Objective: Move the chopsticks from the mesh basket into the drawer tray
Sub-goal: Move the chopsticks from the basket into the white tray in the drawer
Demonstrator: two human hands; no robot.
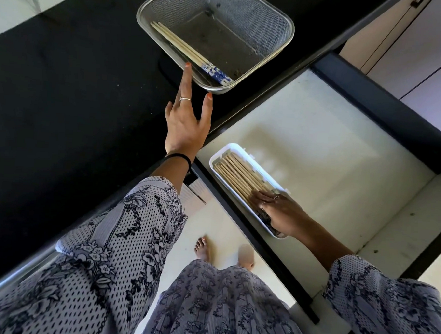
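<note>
A square metal mesh basket (278,24) sits on the black counter near its edge. A few pale chopsticks with blue-and-white patterned ends (184,50) lie along its left inner side. My left hand (188,119) reaches up toward the basket's near corner, fingers spread, one fingertip touching the rim beside the chopsticks; it holds nothing. In the open drawer, a white oblong tray (228,149) holds several bamboo chopsticks (239,175) laid side by side. My right hand (281,213) lies flat over their near ends, fingers pressed on them.
The black counter (64,107) fills the left. The white-lined drawer (330,147) stands pulled out at right, with dark walls. Pale cabinet doors (412,49) are beyond it. My patterned dress and bare feet on the light floor are below.
</note>
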